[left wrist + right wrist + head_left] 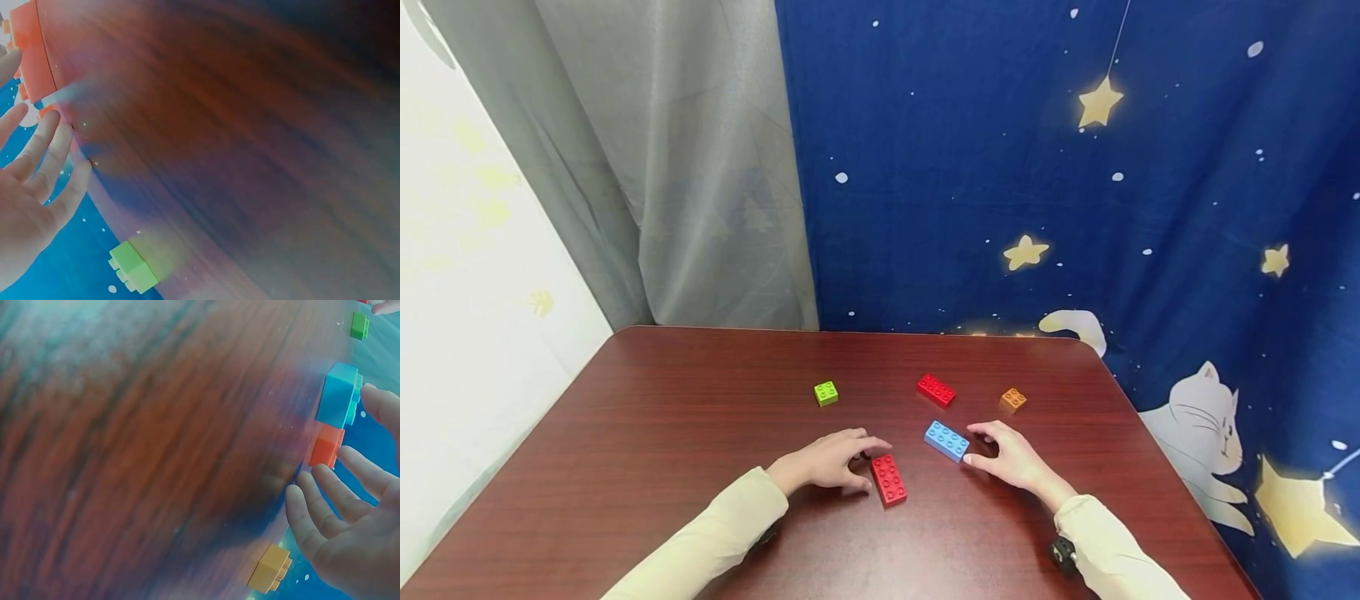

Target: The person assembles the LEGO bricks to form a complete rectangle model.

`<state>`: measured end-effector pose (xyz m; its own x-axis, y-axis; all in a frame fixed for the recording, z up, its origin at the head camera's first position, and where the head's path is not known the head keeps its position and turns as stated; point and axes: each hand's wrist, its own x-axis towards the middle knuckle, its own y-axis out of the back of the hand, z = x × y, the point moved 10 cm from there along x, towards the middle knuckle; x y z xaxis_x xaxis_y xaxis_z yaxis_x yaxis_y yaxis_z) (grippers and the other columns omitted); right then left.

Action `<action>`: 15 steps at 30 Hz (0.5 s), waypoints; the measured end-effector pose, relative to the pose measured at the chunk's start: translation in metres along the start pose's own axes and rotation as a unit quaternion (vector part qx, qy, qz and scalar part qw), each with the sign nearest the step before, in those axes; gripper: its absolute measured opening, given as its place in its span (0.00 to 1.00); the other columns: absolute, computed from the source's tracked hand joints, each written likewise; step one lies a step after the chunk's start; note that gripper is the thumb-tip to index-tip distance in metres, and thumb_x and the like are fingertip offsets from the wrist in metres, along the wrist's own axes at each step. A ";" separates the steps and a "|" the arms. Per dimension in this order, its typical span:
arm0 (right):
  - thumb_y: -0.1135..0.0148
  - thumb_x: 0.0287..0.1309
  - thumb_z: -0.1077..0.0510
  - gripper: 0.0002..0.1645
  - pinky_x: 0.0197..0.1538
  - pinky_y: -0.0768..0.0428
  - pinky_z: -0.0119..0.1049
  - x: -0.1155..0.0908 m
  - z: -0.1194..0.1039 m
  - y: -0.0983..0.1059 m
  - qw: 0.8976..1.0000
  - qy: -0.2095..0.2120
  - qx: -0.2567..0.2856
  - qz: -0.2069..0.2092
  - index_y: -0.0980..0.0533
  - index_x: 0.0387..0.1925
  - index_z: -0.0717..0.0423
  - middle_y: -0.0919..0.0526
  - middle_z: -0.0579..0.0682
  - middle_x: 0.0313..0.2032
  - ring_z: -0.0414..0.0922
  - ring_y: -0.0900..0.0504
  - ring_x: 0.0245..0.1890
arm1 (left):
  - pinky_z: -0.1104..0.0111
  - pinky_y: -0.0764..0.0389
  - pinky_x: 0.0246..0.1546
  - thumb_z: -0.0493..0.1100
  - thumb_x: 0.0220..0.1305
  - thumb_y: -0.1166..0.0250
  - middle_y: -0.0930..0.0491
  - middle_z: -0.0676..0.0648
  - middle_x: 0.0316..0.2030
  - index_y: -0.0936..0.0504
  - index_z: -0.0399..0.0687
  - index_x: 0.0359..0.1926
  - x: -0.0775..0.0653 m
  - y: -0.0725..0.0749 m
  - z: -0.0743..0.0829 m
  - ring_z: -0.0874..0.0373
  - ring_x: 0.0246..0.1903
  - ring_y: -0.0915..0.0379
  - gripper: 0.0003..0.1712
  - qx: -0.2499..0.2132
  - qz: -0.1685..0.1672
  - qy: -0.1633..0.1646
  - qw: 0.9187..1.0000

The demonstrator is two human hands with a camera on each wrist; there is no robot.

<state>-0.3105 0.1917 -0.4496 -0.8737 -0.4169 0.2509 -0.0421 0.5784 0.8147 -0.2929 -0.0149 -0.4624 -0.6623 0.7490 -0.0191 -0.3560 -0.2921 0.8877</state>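
Observation:
My left hand [831, 460] is spread beside a red toy brick [889, 481], its thumb and forefinger close to the brick's left side. In the left wrist view that red brick [34, 53] appears at upper left, the relaxed fingers just below it. On the right, my right hand [1011, 458] reaches toward a blue toy brick [947, 440], thumb near its right end and nothing in its grasp. The right wrist view has the blue brick [338, 395] at the thumb tip, with the fingers loosely extended.
Farther back on the dark wooden table [700, 400] lie a green brick [826, 393], a second red brick [936, 390] and an orange brick [1012, 400]. Behind the table hang a grey curtain [715, 167] and a blue star-patterned curtain [940, 167].

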 end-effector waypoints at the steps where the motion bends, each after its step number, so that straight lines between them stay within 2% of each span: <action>1: 0.32 0.43 0.51 0.28 0.42 0.29 0.43 0.000 -0.001 0.000 1.000 0.004 -0.003 -0.001 0.26 0.46 0.61 0.24 0.53 0.39 0.48 0.27 0.37 | 0.71 0.33 0.32 0.51 0.48 0.33 0.31 0.53 0.37 0.31 0.55 0.57 0.001 -0.001 0.000 0.60 0.35 0.35 0.33 -0.001 -0.002 -0.001 1.000; 15: 0.32 0.43 0.52 0.26 0.41 0.30 0.43 0.000 -0.005 -0.003 1.000 0.019 -0.022 -0.007 0.25 0.44 0.59 0.24 0.52 0.38 0.47 0.28 0.36 | 0.69 0.37 0.32 0.51 0.48 0.34 0.33 0.55 0.32 0.28 0.57 0.53 0.011 -0.006 -0.001 0.60 0.34 0.37 0.28 0.007 -0.016 0.005 1.000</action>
<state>-0.3083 0.1868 -0.4491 -0.8544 -0.4508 0.2584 -0.0312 0.5409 0.8405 -0.2986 -0.0057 -0.4682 -0.6575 0.7517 -0.0516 -0.3669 -0.2596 0.8933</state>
